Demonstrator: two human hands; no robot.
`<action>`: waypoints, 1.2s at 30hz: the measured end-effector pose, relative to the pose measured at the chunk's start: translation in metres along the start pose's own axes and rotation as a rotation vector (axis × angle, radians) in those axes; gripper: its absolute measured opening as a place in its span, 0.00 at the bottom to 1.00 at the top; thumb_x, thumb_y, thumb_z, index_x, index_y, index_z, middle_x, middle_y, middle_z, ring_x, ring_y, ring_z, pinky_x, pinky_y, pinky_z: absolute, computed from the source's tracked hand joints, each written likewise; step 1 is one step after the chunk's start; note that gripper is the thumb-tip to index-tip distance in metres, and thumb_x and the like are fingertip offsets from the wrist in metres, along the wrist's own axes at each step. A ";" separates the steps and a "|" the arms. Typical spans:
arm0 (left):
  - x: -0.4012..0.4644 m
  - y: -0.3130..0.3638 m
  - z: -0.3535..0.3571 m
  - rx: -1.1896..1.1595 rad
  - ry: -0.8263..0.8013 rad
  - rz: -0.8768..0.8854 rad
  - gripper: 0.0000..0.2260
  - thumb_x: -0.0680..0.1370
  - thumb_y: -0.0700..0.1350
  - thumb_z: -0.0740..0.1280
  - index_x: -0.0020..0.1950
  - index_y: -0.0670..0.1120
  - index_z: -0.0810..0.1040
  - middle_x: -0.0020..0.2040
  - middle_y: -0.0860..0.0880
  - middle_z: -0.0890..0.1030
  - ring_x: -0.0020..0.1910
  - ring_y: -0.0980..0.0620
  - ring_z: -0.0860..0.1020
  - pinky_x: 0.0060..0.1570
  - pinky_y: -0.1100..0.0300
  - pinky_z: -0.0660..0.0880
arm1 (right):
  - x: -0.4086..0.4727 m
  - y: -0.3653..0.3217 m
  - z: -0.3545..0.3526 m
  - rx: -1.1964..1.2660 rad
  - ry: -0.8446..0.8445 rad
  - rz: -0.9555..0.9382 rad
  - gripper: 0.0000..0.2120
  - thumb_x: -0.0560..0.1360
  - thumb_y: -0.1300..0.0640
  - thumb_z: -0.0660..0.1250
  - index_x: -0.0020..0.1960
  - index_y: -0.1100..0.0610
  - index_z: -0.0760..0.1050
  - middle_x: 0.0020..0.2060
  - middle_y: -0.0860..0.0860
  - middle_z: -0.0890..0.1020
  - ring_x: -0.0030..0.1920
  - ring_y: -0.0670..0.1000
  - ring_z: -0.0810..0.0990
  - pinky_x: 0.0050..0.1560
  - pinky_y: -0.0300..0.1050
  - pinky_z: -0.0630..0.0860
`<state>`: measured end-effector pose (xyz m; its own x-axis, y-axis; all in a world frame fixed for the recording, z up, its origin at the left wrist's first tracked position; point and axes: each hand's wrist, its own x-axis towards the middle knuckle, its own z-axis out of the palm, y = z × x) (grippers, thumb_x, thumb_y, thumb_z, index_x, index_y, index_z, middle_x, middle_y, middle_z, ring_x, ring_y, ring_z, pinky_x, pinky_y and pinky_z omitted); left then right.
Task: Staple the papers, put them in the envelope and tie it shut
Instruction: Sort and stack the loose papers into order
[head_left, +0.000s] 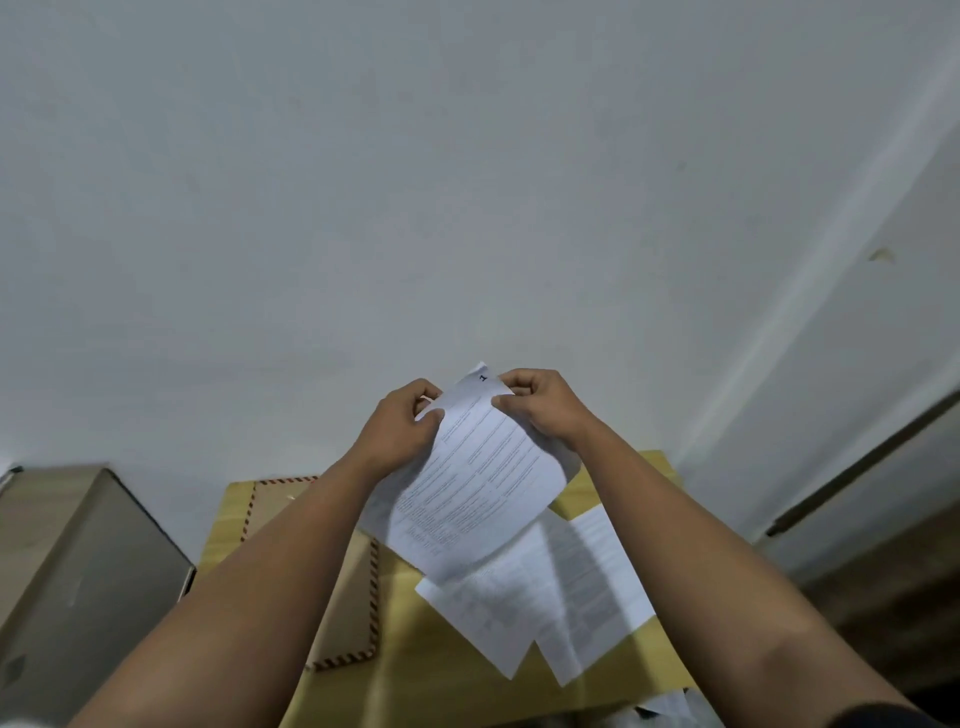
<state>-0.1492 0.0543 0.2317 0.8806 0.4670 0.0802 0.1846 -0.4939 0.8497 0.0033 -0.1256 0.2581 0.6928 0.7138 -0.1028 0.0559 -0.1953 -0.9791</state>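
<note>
Above table (447, 670): both hands (400, 423) pinching papers (475, 473).

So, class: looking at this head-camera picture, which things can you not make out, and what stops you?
- Text on the held papers: too small and blurred.
- Any staple at their top corner: covered by left hand and right hand.
- Envelope: its tie is not visible; the left forearm crosses it.
- Stapler: none in view.
- Sheets on the table: partly shadowed, unreadable.
</note>
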 end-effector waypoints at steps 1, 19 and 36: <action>0.003 -0.002 0.007 0.014 -0.001 -0.007 0.05 0.79 0.44 0.65 0.49 0.54 0.78 0.41 0.50 0.84 0.39 0.50 0.79 0.43 0.53 0.75 | 0.000 0.009 -0.008 0.006 0.015 0.026 0.11 0.76 0.68 0.73 0.58 0.67 0.81 0.47 0.63 0.86 0.41 0.49 0.87 0.42 0.37 0.81; 0.061 -0.047 0.123 0.263 -0.079 -0.179 0.18 0.82 0.39 0.63 0.69 0.54 0.77 0.35 0.55 0.79 0.36 0.58 0.77 0.39 0.59 0.70 | -0.014 0.262 -0.194 -0.561 0.013 0.820 0.25 0.72 0.60 0.79 0.67 0.61 0.78 0.59 0.58 0.80 0.55 0.57 0.82 0.45 0.43 0.74; 0.057 -0.062 0.154 0.252 -0.096 -0.365 0.22 0.83 0.39 0.63 0.64 0.68 0.71 0.50 0.65 0.79 0.48 0.75 0.77 0.46 0.82 0.67 | 0.037 0.338 -0.177 -0.887 0.043 0.807 0.33 0.66 0.51 0.80 0.64 0.52 0.66 0.57 0.53 0.78 0.59 0.58 0.79 0.49 0.51 0.75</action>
<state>-0.0432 -0.0015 0.1029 0.7724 0.5795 -0.2600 0.5807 -0.4784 0.6588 0.1755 -0.2847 -0.0460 0.7788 0.1523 -0.6085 0.0586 -0.9835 -0.1712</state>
